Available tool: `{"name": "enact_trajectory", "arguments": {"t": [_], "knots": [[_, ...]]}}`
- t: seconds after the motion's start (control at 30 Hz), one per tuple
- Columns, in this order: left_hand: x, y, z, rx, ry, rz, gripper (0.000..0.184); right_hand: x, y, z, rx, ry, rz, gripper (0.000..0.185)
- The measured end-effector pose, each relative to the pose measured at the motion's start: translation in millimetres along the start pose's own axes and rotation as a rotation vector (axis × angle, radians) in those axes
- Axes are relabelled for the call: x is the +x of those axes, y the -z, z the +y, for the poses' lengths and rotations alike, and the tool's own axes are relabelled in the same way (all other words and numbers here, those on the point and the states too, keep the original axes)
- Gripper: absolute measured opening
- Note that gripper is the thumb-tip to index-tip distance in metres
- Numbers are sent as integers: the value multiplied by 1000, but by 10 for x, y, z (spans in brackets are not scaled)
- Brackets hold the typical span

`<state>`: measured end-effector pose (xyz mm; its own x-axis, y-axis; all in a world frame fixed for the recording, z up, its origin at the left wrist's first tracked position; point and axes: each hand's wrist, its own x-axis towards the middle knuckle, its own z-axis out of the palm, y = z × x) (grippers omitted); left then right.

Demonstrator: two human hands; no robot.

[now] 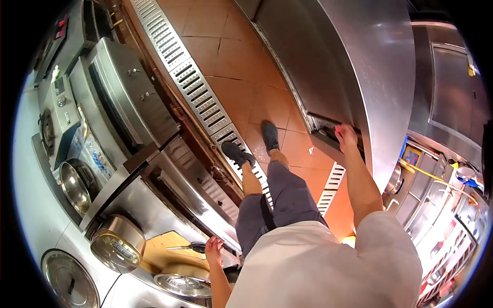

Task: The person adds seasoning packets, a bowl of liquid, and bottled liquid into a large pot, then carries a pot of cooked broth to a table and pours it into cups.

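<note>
My left hand (213,250) is beside the steel counter at lower left, its fingers loosely bent and apart, with nothing visible in them. Close to it, the black handle (198,247) of a knife-like tool with a thin blade (177,248) lies over a yellowish board (163,248). My right hand (347,137) reaches down by the steel unit (328,66) on the right. Its fingers are curled near a dark opening (328,134) low in that unit; whatever they may grip is hidden.
A slotted drain cover (192,84) runs along the tiled floor (241,59). On the left are a steel pot (119,244), a wide pan (74,186), a round lid (70,278) and a gas burner (47,128). A rack (449,251) stands at far right.
</note>
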<state>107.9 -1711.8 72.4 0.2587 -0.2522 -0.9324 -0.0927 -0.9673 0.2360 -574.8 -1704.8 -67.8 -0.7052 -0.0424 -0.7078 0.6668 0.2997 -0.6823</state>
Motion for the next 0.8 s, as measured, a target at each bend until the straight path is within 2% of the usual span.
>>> {"name": "enact_trajectory", "arguments": {"t": [0.03, 0.07, 0.13, 0.17, 0.2, 0.27, 0.33, 0.4, 0.47, 0.53, 0.57, 0.6, 0.63, 0.67, 0.7, 0.73, 0.8], "knots": [[91, 16, -53, -32, 3, -10, 23, 81, -238, -67, -33, 41, -51, 28], [147, 34, -110, -62, 8, -17, 23, -50, -590, -264, -74, 30, -71, 36], [220, -32, -133, -96, -10, 1, 19, 32, -991, -401, -136, 132, -296, 66], [198, -94, -87, -96, -14, -9, 18, -67, -1191, -506, -134, 144, -414, 72], [143, -165, 1, -94, -17, -19, 18, -236, -1375, -588, -164, 161, -437, 65], [84, -270, 89, -99, -17, -25, 19, -38, -1321, -388, -451, 183, -457, 56], [14, -387, 134, -61, -43, 32, 21, 708, -848, 329, -601, 252, -265, 54], [-26, -397, 47, -61, -53, 15, 23, 728, -490, 450, -1186, 241, 73, 67], [-126, -436, -125, -57, -41, 61, 24, 955, -71, 761, -1456, 306, 295, 78], [-253, -480, -418, -132, -3, 117, 26, 874, 52, 727, -1414, 254, 205, 98], [-354, -529, -594, -152, 42, 186, 25, 968, 170, 841, -1386, 379, 141, 97], [-425, -544, -801, -182, 61, 160, 23, 1081, 242, 919, -1346, 518, 68, 96], [-510, -586, -1038, -203, 93, 181, 20, 1121, 223, 893, -1216, 429, -88, 93], [-595, -651, -1243, -209, 108, 205, 18, 1176, 219, 961, -1372, 636, -91, 92], [-658, -723, -1459, -217, 125, 230, 20, 1270, 150, 1009, -1444, 543, -100, 81], [-599, -587, -1852, -430, 124, 17, 22, 1345, 70, 1042, -1518, 450, -113, 71], [-682, -813, -2182, -372, 71, 250, 25, 1149, -128, 937, -1283, 430, -21, 22]]}}
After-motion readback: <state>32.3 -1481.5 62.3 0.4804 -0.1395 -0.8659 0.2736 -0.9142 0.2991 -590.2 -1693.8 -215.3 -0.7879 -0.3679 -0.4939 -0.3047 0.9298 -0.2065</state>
